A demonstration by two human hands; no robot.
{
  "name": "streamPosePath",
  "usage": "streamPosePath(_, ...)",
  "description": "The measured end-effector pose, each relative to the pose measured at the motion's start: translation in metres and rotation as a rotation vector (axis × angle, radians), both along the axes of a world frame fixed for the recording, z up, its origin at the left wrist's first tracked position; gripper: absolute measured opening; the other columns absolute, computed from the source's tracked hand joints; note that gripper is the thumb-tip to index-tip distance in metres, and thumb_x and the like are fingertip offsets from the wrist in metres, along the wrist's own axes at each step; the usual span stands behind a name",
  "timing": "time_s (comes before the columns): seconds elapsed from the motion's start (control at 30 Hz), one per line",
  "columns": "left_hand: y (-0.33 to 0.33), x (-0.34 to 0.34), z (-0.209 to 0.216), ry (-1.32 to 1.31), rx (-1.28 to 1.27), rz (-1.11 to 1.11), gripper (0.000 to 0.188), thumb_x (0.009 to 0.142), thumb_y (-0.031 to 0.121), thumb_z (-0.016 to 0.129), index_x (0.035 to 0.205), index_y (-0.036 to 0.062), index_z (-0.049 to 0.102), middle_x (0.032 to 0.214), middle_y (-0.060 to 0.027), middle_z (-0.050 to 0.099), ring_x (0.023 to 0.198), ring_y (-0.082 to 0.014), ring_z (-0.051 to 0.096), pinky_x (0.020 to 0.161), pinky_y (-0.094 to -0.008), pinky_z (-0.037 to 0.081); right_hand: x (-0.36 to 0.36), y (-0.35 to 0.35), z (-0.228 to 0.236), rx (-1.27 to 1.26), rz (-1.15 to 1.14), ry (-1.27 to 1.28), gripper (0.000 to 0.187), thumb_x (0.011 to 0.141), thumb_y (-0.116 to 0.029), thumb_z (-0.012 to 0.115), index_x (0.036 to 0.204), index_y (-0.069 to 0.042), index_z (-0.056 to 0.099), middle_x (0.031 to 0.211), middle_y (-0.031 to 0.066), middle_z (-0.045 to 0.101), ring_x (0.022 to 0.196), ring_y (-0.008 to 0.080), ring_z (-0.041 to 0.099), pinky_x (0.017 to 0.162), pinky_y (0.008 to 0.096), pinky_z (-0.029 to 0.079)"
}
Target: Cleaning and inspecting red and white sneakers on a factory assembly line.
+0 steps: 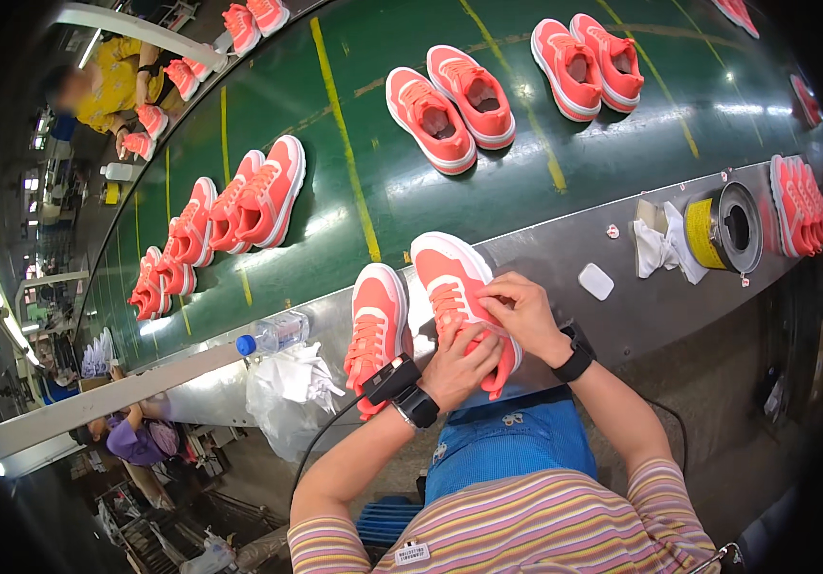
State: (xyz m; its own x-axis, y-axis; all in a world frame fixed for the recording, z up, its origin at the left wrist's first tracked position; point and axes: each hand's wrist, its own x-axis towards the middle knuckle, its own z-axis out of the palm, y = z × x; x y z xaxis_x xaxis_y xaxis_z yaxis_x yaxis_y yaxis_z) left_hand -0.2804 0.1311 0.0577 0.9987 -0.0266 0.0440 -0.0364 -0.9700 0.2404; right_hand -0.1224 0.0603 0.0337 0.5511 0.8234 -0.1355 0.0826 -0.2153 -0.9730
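A coral sneaker with a white sole rim lies at the metal edge in front of me, its toe pointing away. My left hand grips it around the ankle opening and laces. My right hand is closed in a pinch against the sneaker's right side; whatever its fingertips hold is too small to make out. Just left stands the matching sneaker, untouched, with a small black device on my left wrist overlapping its heel.
Beyond runs a green conveyor belt with yellow lines, carrying several pairs of coral sneakers. A water bottle and crumpled white paper lie left. To the right are a white oval piece and a yellow-labelled can. Another person handles shoes far left.
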Motion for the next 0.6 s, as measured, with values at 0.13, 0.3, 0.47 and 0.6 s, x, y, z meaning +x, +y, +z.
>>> streamPosePath(0.13,-0.001,-0.001,-0.001,-0.012,-0.010,0.016,0.044,0.070,0.014,0.057,0.114,0.0100,0.054,0.115,-0.0055,0.049,0.111,-0.0245,0.044,0.101,-0.0515,0.027,0.006,0.005,-0.002,0.034,0.136,-0.183,0.009,0.075,-0.003,0.063,0.084,-0.002,0.066,0.082,0.0105,0.061,0.071,0.0213,0.060,0.064,0.0282,0.048)
streamPosePath(0.3,0.001,-0.001,-0.002,-0.023,-0.008,0.003,0.044,0.069,0.014,0.057,0.113,0.0096,0.054,0.116,-0.0055,0.049,0.111,-0.0248,0.044,0.101,-0.0519,0.027,0.019,0.021,0.002,0.040,0.381,-0.417,0.006,0.074,-0.004,0.060,0.078,-0.001,0.063,0.079,0.0126,0.060,0.068,0.0291,0.059,0.063,0.0348,0.048)
streamPosePath(0.47,-0.001,0.000,-0.002,-0.010,-0.027,0.019,0.044,0.070,0.014,0.057,0.113,0.0095,0.054,0.115,-0.0050,0.050,0.111,-0.0251,0.043,0.101,-0.0520,0.027,0.017,0.021,-0.004,0.088,0.420,-0.592,0.006,0.074,-0.004,0.058,0.079,-0.001,0.055,0.075,0.0131,0.054,0.071,0.0306,0.056,0.065,0.0360,0.046)
streamPosePath(0.6,0.001,-0.002,-0.001,0.014,-0.021,0.006,0.043,0.071,0.013,0.056,0.113,0.0096,0.054,0.114,-0.0046,0.050,0.111,-0.0250,0.043,0.100,-0.0520,0.027,0.032,-0.003,-0.009,0.087,-0.105,-0.392,0.003,0.079,-0.004,0.053,0.081,-0.002,0.052,0.075,0.0103,0.052,0.071,0.0241,0.053,0.065,0.0332,0.044)
